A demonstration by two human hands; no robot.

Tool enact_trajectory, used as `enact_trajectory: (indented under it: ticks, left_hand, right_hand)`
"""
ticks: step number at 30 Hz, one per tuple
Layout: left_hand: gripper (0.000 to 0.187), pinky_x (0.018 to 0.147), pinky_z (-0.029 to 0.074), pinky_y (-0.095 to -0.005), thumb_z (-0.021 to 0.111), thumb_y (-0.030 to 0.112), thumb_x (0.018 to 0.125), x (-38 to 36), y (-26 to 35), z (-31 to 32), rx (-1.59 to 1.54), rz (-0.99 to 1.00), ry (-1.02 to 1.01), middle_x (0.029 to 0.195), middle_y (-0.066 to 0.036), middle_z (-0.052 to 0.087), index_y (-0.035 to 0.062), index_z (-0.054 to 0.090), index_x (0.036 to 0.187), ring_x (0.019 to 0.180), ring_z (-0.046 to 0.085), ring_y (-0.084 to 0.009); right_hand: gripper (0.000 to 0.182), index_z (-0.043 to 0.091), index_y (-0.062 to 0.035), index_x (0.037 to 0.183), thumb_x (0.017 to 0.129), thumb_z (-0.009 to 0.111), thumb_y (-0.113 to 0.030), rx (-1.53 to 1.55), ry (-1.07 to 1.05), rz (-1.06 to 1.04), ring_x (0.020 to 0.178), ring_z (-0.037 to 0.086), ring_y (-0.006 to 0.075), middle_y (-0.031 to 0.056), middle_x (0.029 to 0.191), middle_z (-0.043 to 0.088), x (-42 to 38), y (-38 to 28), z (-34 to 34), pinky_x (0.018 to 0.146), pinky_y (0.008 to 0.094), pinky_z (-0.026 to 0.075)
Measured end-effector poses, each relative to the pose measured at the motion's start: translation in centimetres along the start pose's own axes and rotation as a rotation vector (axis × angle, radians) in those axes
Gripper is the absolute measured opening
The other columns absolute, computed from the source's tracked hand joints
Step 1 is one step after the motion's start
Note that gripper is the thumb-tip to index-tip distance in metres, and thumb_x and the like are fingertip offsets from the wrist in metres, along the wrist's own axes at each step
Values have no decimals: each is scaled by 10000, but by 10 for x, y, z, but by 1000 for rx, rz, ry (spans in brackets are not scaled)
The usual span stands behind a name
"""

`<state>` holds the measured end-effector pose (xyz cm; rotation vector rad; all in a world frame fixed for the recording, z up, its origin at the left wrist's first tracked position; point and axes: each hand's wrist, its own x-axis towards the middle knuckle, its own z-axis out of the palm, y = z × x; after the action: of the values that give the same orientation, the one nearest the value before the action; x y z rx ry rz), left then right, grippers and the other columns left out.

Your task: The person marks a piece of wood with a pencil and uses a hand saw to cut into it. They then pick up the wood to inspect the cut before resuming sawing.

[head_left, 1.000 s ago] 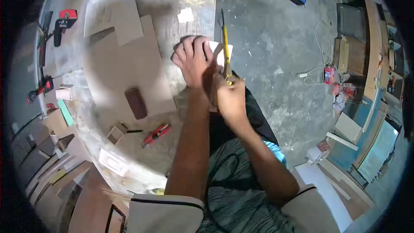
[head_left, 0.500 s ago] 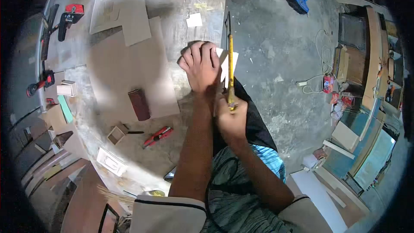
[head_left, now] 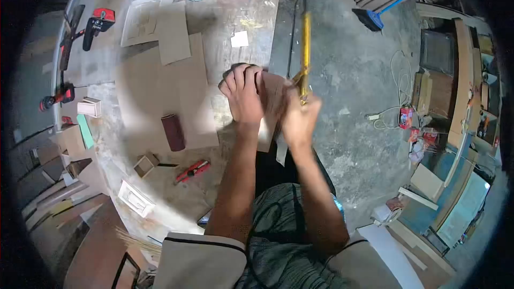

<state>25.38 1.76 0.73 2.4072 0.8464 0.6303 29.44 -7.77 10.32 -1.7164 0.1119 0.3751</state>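
A yellow hacksaw (head_left: 305, 43), slightly blurred, points forward with its thin dark blade on the left, beside a flat, light-brown board (head_left: 271, 100) that juts past the right edge of the surface (head_left: 257, 18).

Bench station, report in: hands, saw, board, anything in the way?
Left hand on board. Right hand gripping saw. No visible obstruction around saw.
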Motion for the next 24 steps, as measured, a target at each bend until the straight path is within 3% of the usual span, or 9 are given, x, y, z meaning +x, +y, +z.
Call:
enact_trajectory:
  ticks: [2,4,9,12,14,16,18,22,24]
  left_hand:
    - [142,1070,336,-490,633,235,1020,3,4,-1,16,-6,16,1204,-52,612,151,686,1121,1202,539,-303]
    - [135,1063,345,-496,618,220,1030,5,7,-4,6,0,24,1193,-53,616,152,694,1118,1200,550,-301]
    - [177,1054,385,-536,599,218,1024,4,5,3,-4,-25,48,1196,-35,649,179,712,1154,1095,587,-321]
    - [225,1045,403,-550,568,212,1045,0,-4,7,-45,-57,-5,1239,-41,665,190,713,1215,1102,586,-349]
    - [237,1045,405,-553,571,214,1047,1,3,2,21,-34,-4,1232,-59,661,182,707,1238,1098,583,-362]
    - [264,1036,421,-548,605,241,1035,0,-5,5,65,18,-33,1211,-98,648,156,696,1268,1104,573,-377]
    - [284,1031,430,-542,625,257,1025,-1,4,-1,172,79,-19,1202,-111,642,145,691,1277,1112,567,-380]
    - [415,1090,414,-566,656,351,1010,-6,10,-4,329,136,-176,1332,-108,597,152,639,1373,1241,539,-374]
    - [497,1145,370,-594,670,395,1002,-14,10,-5,283,75,-167,1416,-107,565,167,603,1438,1325,503,-376]
  right_hand:
    - [343,564,-84,729,1032,690,-187,233,-5,38,476,455,67,-35,586,493,33,-31,-13,430,287,333]
    - [324,557,-73,751,1036,681,-164,182,-36,-88,442,434,80,-34,575,489,59,-52,-40,415,290,325]
    - [292,552,-69,812,1060,657,-181,161,1,-28,425,367,61,-50,569,436,89,-37,-116,410,277,301]
    - [235,598,-60,937,1057,684,-242,66,-17,32,474,389,32,-66,638,445,101,42,-184,435,247,287]
    - [247,617,-29,958,1043,701,-245,-181,21,168,501,432,95,-28,638,484,104,126,-249,467,315,366]
    - [360,619,36,1002,990,757,-296,-528,219,250,673,572,248,89,682,571,102,258,-329,650,454,497]
    - [400,637,36,976,959,750,-347,-679,261,147,690,625,301,113,707,605,69,258,-357,653,479,510]
    - [429,734,39,899,899,679,-387,-1246,537,505,676,649,397,199,731,688,14,396,-481,662,564,521]
    - [430,757,27,939,891,671,-391,-1142,529,643,647,651,398,212,753,724,-7,391,-505,646,574,524]
